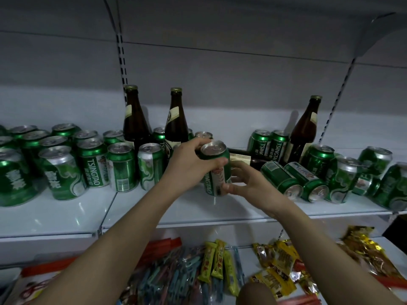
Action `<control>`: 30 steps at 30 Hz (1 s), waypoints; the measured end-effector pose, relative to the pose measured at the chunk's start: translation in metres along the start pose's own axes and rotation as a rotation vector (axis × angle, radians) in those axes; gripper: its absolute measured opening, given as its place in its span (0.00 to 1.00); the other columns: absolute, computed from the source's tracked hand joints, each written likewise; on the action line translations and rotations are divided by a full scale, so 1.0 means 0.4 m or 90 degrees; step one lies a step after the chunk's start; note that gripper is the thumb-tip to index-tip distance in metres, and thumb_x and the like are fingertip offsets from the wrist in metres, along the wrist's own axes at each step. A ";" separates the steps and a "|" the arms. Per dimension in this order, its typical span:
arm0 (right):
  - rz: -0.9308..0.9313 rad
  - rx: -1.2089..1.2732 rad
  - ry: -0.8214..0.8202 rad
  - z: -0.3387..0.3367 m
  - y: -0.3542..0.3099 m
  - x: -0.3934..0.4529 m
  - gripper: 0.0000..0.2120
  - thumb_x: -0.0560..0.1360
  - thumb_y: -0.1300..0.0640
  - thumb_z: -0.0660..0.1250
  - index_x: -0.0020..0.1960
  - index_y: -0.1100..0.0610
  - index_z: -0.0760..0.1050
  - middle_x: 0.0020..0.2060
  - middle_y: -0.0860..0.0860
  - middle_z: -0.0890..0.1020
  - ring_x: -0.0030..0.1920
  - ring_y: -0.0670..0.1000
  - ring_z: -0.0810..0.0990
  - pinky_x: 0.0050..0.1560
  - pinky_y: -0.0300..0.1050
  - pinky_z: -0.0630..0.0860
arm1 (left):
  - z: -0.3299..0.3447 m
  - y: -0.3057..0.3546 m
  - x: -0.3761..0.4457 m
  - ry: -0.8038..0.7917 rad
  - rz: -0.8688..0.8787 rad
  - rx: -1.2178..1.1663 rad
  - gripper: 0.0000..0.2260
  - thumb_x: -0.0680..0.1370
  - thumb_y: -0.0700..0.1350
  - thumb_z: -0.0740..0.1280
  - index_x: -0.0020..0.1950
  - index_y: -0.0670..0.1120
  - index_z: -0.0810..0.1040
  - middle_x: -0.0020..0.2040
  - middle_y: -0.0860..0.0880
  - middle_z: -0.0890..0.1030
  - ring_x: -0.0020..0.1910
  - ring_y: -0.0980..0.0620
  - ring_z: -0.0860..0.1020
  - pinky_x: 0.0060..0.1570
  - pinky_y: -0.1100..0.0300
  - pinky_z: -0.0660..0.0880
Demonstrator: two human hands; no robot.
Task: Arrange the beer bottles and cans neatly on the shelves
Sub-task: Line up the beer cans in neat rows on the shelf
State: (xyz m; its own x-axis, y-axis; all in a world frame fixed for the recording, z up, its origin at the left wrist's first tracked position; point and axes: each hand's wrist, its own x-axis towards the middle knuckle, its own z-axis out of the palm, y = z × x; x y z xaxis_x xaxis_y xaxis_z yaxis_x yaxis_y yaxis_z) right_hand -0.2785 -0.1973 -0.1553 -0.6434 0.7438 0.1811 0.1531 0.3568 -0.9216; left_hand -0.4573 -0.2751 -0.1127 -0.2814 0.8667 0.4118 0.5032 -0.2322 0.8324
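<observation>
Head view: left hand (189, 164) and right hand (246, 181) both wrap fingers around one green can (217, 170), mid-frame above the shelf (198, 208). Probably mid-placement; next it needs standing upright beside the left-side row (123, 166).

"TSINGTAO" is printed in white capitals down the side of an upright green can (94, 165) on the shelf's left part. The same brand is partly seen, as "…NGTAO", on the green can (217, 170) gripped by the left hand (193, 166) and the right hand (246, 181). White Chinese characters are carried by two cans (62, 172) further left, too blurred to be read. Bottle labels and snack wrappers cannot be made out.
</observation>
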 end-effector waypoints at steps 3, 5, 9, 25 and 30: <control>0.000 -0.031 0.006 0.031 0.013 0.000 0.24 0.73 0.59 0.75 0.62 0.42 0.71 0.55 0.43 0.81 0.52 0.38 0.80 0.46 0.29 0.76 | -0.014 -0.001 -0.009 -0.008 0.017 0.073 0.22 0.67 0.52 0.79 0.60 0.56 0.79 0.49 0.62 0.80 0.50 0.65 0.77 0.48 0.66 0.75; 0.001 -0.019 0.008 0.055 0.022 0.005 0.26 0.73 0.59 0.75 0.67 0.49 0.70 0.57 0.48 0.81 0.55 0.43 0.80 0.47 0.32 0.76 | -0.031 -0.002 -0.013 -0.022 0.012 0.105 0.22 0.68 0.52 0.79 0.59 0.57 0.78 0.47 0.64 0.78 0.49 0.65 0.76 0.47 0.67 0.73; -0.015 -0.007 -0.004 0.106 0.021 0.014 0.27 0.73 0.59 0.75 0.69 0.54 0.70 0.58 0.49 0.82 0.53 0.44 0.81 0.48 0.33 0.77 | -0.078 -0.009 -0.019 -0.040 -0.015 0.165 0.24 0.69 0.53 0.78 0.63 0.52 0.78 0.55 0.56 0.81 0.55 0.56 0.78 0.54 0.57 0.76; -0.064 -0.087 0.093 0.319 0.007 0.062 0.22 0.74 0.57 0.75 0.63 0.56 0.71 0.49 0.52 0.77 0.49 0.54 0.79 0.49 0.47 0.77 | -0.188 -0.079 -0.083 0.082 0.009 0.371 0.24 0.74 0.47 0.74 0.68 0.46 0.74 0.57 0.52 0.68 0.55 0.54 0.70 0.55 0.64 0.64; -0.050 -0.046 0.100 0.292 0.009 0.055 0.14 0.77 0.55 0.72 0.59 0.53 0.72 0.46 0.48 0.78 0.45 0.48 0.80 0.43 0.38 0.78 | -0.169 -0.061 -0.092 0.142 0.119 0.428 0.20 0.76 0.47 0.71 0.67 0.47 0.74 0.60 0.49 0.74 0.62 0.49 0.68 0.56 0.66 0.60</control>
State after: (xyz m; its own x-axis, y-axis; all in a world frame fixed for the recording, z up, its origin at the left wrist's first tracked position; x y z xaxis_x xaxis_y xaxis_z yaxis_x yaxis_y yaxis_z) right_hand -0.3797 -0.2458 -0.1949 -0.5320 0.7886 0.3083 0.1643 0.4534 -0.8760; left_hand -0.5146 -0.3310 -0.1232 -0.2655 0.7126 0.6494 0.9317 0.0166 0.3628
